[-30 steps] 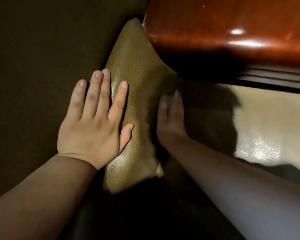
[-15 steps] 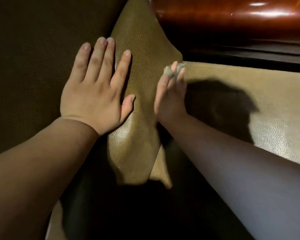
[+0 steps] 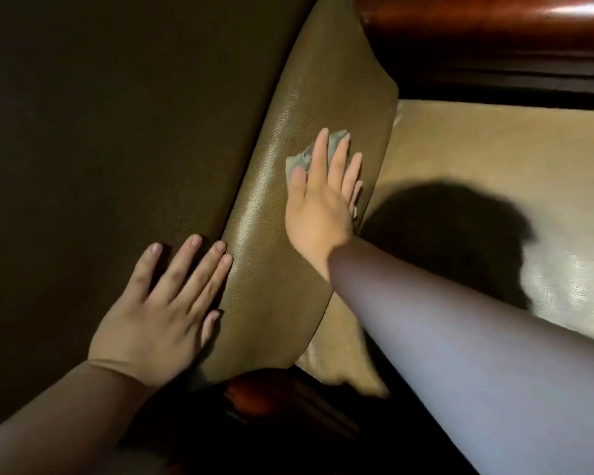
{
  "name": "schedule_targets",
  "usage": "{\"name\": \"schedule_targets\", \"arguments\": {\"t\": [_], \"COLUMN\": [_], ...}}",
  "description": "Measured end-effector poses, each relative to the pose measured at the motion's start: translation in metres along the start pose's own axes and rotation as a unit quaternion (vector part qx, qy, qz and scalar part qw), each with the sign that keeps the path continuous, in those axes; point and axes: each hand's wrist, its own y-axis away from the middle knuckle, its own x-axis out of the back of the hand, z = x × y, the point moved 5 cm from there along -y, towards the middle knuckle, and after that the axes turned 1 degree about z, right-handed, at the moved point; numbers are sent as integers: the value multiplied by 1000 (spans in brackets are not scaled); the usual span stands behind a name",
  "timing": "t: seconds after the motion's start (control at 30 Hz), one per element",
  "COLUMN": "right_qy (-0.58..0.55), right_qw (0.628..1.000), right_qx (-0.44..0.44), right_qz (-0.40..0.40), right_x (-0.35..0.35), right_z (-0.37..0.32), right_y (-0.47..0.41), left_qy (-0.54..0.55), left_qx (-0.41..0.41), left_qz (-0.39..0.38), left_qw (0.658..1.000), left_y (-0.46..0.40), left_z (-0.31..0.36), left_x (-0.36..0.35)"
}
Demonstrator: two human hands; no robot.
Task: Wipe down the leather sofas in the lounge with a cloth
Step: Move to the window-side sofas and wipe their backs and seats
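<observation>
An olive-tan leather cushion (image 3: pixel 309 108) stands on edge between the dark sofa back (image 3: pixel 117 114) and the lighter leather seat (image 3: pixel 494 142). My right hand (image 3: pixel 323 200) lies flat on the cushion's face with straight fingers, pressing a small grey cloth (image 3: pixel 300 161) that shows under the fingertips. My left hand (image 3: pixel 162 303) rests flat, fingers spread, on the dark sofa back at the cushion's left edge, its fingertips touching that edge.
A glossy reddish wooden armrest (image 3: pixel 494 25) runs along the top right, above the seat. Another piece of polished wood (image 3: pixel 254 395) shows at the bottom below the cushion. My arms' shadow falls on the seat.
My right hand came from the cushion's right edge onto its face and now presses the cloth flat. My left hand slid down and left, off the cushion's face.
</observation>
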Motion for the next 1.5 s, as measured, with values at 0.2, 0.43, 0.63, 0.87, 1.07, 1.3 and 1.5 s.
{"name": "schedule_targets", "arguments": {"t": [0.2,0.43,0.63,0.87,1.07,1.3,1.5], "right_qy": [93,-10,69,32,72,43,53], "right_qw": [965,998,972,993,990,999,984], "right_qx": [232,14,220,109,88,-2,8], "right_qz": [-83,54,-38,25,-81,-25,-167], "right_x": [-55,-43,-80,-73,-92,-71,-107], "right_z": [18,5,6,9,15,11,-7], "right_y": [167,76,204,153,224,145,268], "left_qy": [-22,-57,-49,-39,-54,-28,-41], "left_qx": [-20,-8,-5,-13,-21,-23,-21], "left_qz": [13,28,69,75,70,77,84], "left_qw": [999,998,996,996,996,996,995], "left_y": [-2,0,0,1,2,1,2], "left_z": [2,2,4,2,1,1,2], "left_x": [-4,-12,-9,-15,-15,-20,-21]}}
